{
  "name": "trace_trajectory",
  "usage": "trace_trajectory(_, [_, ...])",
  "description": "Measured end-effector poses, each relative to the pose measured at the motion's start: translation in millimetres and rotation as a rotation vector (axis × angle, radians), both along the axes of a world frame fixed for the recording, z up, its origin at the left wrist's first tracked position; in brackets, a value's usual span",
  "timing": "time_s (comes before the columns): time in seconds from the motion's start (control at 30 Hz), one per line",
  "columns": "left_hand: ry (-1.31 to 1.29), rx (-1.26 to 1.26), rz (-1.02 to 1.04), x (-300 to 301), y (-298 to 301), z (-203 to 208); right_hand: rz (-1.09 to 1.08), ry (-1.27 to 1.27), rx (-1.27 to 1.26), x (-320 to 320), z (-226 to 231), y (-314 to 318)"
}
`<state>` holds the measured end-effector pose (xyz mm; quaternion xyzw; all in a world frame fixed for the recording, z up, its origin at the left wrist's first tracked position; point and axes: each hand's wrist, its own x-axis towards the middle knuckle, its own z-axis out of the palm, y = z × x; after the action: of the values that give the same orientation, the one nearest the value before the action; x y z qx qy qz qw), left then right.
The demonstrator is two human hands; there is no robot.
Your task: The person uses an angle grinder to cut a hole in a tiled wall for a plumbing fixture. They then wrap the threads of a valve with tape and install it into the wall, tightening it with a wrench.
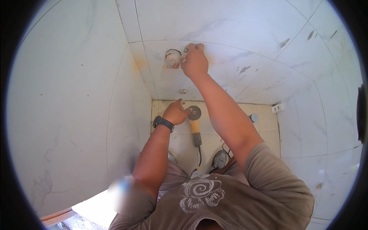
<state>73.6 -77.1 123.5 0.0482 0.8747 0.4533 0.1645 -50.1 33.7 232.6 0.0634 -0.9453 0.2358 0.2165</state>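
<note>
My right hand [194,61] is raised to the tiled wall, just right of a rough round hole [173,58] cut through a tile. Its fingers are closed, and a small metallic bit [186,50] shows beside them; I cannot make out what they hold. Lower down, my left hand [177,112] hangs in front of the wall's foot with its thumb and fingers apart and nothing visible in it. Close by that hand, a yellow and black angle grinder [195,125] lies on the floor, its dark disc toward the wall and its cord running back toward me.
A small round fitting [183,91] sits low in the wall. At the right, a white socket box [277,107] rests by the corner, with a blue-topped cylinder [253,117] nearer my arm. Tiled walls close in on both sides. My shoe [220,158] stands beside the cord.
</note>
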Motion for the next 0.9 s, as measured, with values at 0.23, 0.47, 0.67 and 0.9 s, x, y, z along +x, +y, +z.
trace_trajectory(0.23, [0.005,-0.01,-0.001,-4,-1,4,0.162,-0.758,-1.735,-33,-25,22])
trace_trajectory(0.47, [0.015,0.001,0.007,-3,-1,4,-0.206,-0.343,-0.289,-41,-23,3])
trace_trajectory(0.67, [0.044,-0.04,0.005,-6,-4,-2,-0.038,-0.581,-1.294,-28,-19,9])
trace_trajectory(0.9, [0.023,-0.014,0.006,-6,-3,1,0.214,-0.858,-2.197,-45,-30,25])
